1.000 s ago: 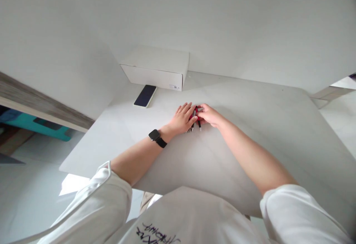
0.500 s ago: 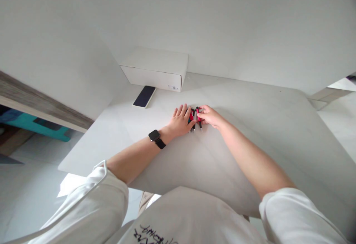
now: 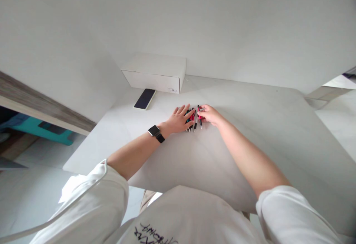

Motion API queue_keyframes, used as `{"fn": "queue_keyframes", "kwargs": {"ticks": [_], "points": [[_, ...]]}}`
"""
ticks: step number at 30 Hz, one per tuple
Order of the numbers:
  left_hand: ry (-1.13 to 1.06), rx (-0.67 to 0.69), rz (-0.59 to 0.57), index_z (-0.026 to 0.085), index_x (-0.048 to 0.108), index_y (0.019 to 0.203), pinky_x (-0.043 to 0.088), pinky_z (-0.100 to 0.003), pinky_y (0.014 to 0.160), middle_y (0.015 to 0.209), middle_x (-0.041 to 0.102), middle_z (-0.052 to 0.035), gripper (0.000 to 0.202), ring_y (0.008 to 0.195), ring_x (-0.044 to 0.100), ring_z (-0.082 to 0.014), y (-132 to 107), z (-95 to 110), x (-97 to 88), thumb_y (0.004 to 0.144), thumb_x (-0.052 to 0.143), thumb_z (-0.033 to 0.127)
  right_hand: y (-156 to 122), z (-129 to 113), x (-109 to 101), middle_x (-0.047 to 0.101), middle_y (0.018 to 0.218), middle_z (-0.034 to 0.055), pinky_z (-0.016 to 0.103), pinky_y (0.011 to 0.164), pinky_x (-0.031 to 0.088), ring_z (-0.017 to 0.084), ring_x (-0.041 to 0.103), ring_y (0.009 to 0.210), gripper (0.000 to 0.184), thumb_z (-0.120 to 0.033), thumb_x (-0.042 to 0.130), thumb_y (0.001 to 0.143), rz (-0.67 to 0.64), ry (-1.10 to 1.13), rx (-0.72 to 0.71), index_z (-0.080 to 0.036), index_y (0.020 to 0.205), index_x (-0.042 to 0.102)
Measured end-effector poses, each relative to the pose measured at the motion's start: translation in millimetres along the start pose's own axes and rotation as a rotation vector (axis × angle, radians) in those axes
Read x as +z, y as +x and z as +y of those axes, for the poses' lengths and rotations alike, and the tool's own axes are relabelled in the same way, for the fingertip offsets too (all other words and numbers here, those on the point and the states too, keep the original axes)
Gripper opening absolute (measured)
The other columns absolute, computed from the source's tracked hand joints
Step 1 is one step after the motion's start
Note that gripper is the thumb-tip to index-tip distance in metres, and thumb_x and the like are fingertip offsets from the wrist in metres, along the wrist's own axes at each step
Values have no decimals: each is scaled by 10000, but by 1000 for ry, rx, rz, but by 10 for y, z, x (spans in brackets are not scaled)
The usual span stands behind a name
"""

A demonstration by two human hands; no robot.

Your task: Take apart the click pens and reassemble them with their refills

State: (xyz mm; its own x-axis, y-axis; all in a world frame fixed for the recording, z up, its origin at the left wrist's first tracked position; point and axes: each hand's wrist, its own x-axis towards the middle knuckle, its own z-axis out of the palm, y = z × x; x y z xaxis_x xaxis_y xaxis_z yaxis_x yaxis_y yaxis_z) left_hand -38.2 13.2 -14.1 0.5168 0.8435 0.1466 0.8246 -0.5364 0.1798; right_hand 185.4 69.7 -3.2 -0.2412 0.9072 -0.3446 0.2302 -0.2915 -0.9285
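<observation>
My left hand splays over pens; my right hand pinches another pen; the table spreads wide toward three o'clock.

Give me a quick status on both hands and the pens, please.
Left hand spread over pens. Right hand holding red pen. Phone and box farther back, off left.

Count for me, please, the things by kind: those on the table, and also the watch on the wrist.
Pens: at least 4, some partly hidden by the left hand
Box: 1
Phone: 1
Watch: 1
Total: at least 7
</observation>
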Motion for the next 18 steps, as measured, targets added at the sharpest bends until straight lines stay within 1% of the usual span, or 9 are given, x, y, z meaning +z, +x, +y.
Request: {"fn": "queue_keyframes", "kwargs": {"ticks": [4, 9, 11, 13, 14, 15, 16, 17, 18], "points": [[11, -16, 2, 282, 289, 1681, 236, -610, 1270, 1760, 198, -127, 739, 1615, 215, -386, 6, 34, 36, 1057, 289, 678, -5, 1, 42, 683, 909, 17, 291, 665, 636, 155, 699, 755, 299, -185, 706, 920, -15, 9, -18, -201, 1198, 595], [-16, -71, 29, 247, 334, 1663, 225, -642, 1261, 1738, 260, -148, 686, 1613, 217, -388, 66, 76, 89, 1080, 296, 608, 7, -12, 95, 697, 951, 30, 297, 718, 641, 152, 701, 795, 249, -235, 715, 917, -16, 9, -49, -197, 1145, 622], [-80, -114, 79, 235, 372, 1642, 225, -630, 1266, 1716, 315, -149, 644, 1605, 245, -369, 86, 62, 44, 1089, 320, 560, -20, -36, 109, 700, 952, 29, 295, 717, 636, 152, 703, 791, 240, -258, 708, 923, -11, -10, -69, -201, 1140, 624], [-206, -198, 178, 215, 498, 1555, 290, -561, 1258, 1636, 453, -150, 575, 1554, 356, -330, 113, 38, -43, 1093, 339, 518, -73, -88, 146, 707, 950, 25, 287, 707, 627, 153, 708, 783, 271, -291, 712, 922, -1, -49, -109, -211, 1163, 616], [-302, -225, 216, 207, 589, 1460, 358, -495, 1228, 1538, 561, -146, 540, 1476, 464, -300, 133, 27, -95, 1088, 360, 524, -107, -126, 181, 712, 949, 22, 280, 698, 620, 154, 710, 774, 303, -318, 722, 919, 7, -81, -134, -219, 1182, 610], [-412, -247, 222, 205, 661, 1345, 442, -435, 1156, 1395, 665, -134, 511, 1349, 576, -273, 157, 18, -148, 1079, 381, 540, -144, -171, 226, 718, 954, 20, 273, 688, 611, 153, 710, 759, 349, -347, 736, 912, 14, -120, -161, -229, 1213, 603], [-526, -284, 222, 202, 694, 1247, 512, -388, 1049, 1247, 727, -116, 489, 1196, 657, -250, 184, 11, -198, 1070, 399, 549, -181, -219, 281, 722, 956, 17, 267, 668, 600, 149, 703, 728, 407, -378, 754, 900, 34, -171, -185, -244, 1249, 594], [-630, -328, 222, 202, 698, 1191, 548, -350, 938, 1128, 752, -91, 456, 1052, 696, -225, 211, 2, -242, 1055, 438, 552, -217, -269, 341, 727, 959, 13, 261, 654, 587, 145, 694, 698, 464, -405, 773, 885, 49, -226, -212, -258, 1282, 583], [-703, -368, 238, 197, 696, 1136, 553, -319, 848, 1021, 755, -69, 401, 934, 700, -202, 236, -12, -279, 1027, 507, 534, -249, -316, 398, 732, 964, 9, 258, 657, 576, 140, 688, 682, 515, -411, 783, 877, 51, -281, -247, -273, 1322, 564]]}}
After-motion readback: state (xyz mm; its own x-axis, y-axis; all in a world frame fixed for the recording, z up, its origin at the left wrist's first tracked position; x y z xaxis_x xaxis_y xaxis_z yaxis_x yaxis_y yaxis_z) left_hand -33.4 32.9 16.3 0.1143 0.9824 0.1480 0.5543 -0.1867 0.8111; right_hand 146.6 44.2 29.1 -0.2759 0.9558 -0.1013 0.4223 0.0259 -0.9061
